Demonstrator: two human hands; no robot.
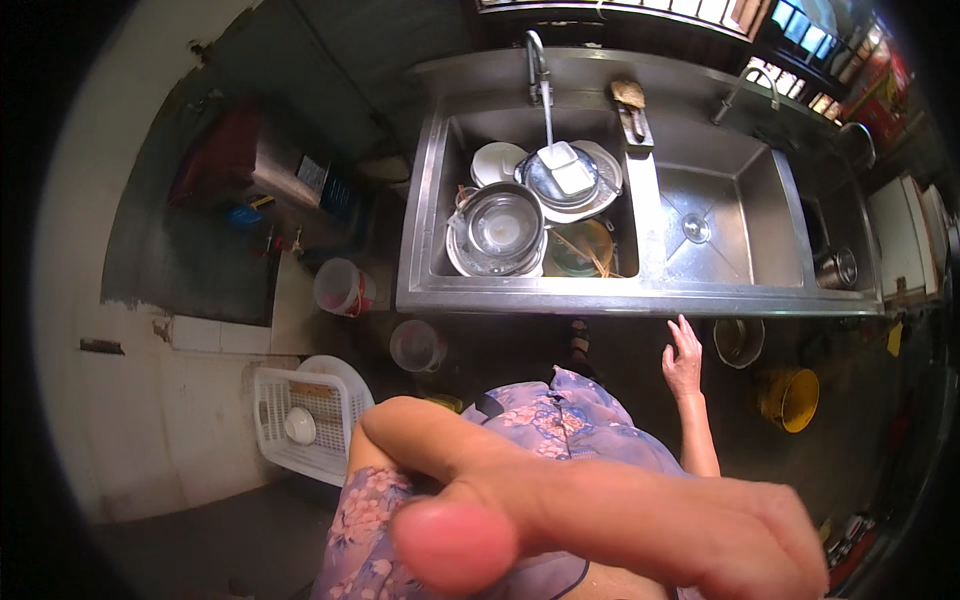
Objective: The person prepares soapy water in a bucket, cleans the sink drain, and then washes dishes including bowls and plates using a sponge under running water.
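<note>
My left hand [645, 517] is raised very close to the camera, blurred, its thumb towards the lens and its fingers pointing right; its palm side is hidden. My right hand [682, 360] hangs empty just below the front edge of the steel sink unit [525, 295], fingers loosely extended. In the left basin, water runs from a tap [536, 67] onto small white dishes [570, 178] on a round metal pan. Beside them are a metal bowl [502, 225] on stacked dishes, a white plate [495, 163], and chopsticks [589, 255] by a greenish round dish.
A brush [636, 124] rests on the basin divider. The right basin [712, 217] shows its drain. At left are plastic buckets [341, 289] and a white basket [337, 435] holding a bowl [300, 426]. A yellow bucket [795, 401] and a metal pot [739, 343] stand at right.
</note>
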